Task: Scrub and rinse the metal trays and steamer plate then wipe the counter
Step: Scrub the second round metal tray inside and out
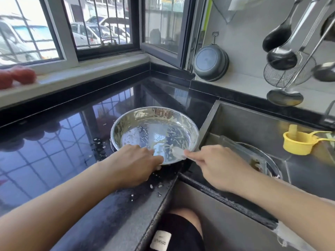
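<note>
A: Location of round metal tray (155, 132)?
B: Flat on black counter (59, 142), just left of sink (253, 134), touching neither window sill nor wall. Streaked inside with pale residue; white crumbs scattered on counter beside near rim.

A: Left hand (135, 164) grip state?
B: Curled over near rim of tray, thumb side inside, fingers hidden beneath.

A: Right hand (215, 165) grip state?
B: Pinched on pale scraper (178, 152), blade tip resting on tray floor near front rim.

A: Contents of sink?
B: Rectangular tray (253, 160) tilted over round plate; yellow ladle cup (297, 143) farther right. Utensils hung on wall above sink.
</note>
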{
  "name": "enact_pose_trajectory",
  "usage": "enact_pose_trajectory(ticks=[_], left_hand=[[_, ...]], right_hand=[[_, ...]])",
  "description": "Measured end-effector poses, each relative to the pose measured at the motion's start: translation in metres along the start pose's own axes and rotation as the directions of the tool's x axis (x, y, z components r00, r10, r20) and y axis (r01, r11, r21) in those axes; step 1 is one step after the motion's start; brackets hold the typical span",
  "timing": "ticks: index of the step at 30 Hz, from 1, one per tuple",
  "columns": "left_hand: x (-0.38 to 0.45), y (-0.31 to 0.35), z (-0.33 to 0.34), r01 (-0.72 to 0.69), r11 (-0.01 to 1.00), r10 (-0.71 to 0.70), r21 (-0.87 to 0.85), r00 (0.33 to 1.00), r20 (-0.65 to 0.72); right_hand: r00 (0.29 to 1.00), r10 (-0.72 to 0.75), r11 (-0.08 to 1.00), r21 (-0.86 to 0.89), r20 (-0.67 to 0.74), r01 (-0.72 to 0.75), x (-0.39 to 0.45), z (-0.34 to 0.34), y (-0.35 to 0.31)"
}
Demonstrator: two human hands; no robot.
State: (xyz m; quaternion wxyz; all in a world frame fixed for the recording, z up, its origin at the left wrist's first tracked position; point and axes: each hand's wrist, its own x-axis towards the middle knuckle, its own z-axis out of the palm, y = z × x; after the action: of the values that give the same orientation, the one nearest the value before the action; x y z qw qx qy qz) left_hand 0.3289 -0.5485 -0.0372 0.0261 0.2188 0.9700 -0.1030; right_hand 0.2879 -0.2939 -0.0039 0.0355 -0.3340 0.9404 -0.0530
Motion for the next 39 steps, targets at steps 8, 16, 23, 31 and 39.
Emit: enact_pose_trajectory(ticks=[8,16,23,31,39], left_hand=[[-0.007,-0.012,-0.009,0.038,0.999,-0.039,0.008,0.995,0.095],[-0.009,-0.018,-0.002,-0.011,1.0,0.011,-0.008,0.999,0.036],[-0.007,-0.014,0.0,-0.016,1.0,0.016,-0.011,1.0,0.006],[-0.014,-0.023,0.004,-0.089,0.995,0.087,-0.044,0.995,-0.051],[-0.022,-0.036,0.018,-0.186,0.975,0.162,-0.123,0.97,-0.179]], right_hand=[[0.972,0.118,0.993,0.05,-0.204,-0.11,0.02,0.006,0.03],[0.978,0.19,0.982,0.033,-0.09,-0.187,0.025,0.0,0.06],[0.997,0.031,0.997,0.07,0.07,-0.036,-0.011,-0.005,0.016],[0.956,0.294,0.944,-0.15,-0.017,-0.293,0.058,-0.027,0.046],[0.974,0.219,0.958,-0.179,-0.051,-0.224,0.16,-0.031,0.037]])
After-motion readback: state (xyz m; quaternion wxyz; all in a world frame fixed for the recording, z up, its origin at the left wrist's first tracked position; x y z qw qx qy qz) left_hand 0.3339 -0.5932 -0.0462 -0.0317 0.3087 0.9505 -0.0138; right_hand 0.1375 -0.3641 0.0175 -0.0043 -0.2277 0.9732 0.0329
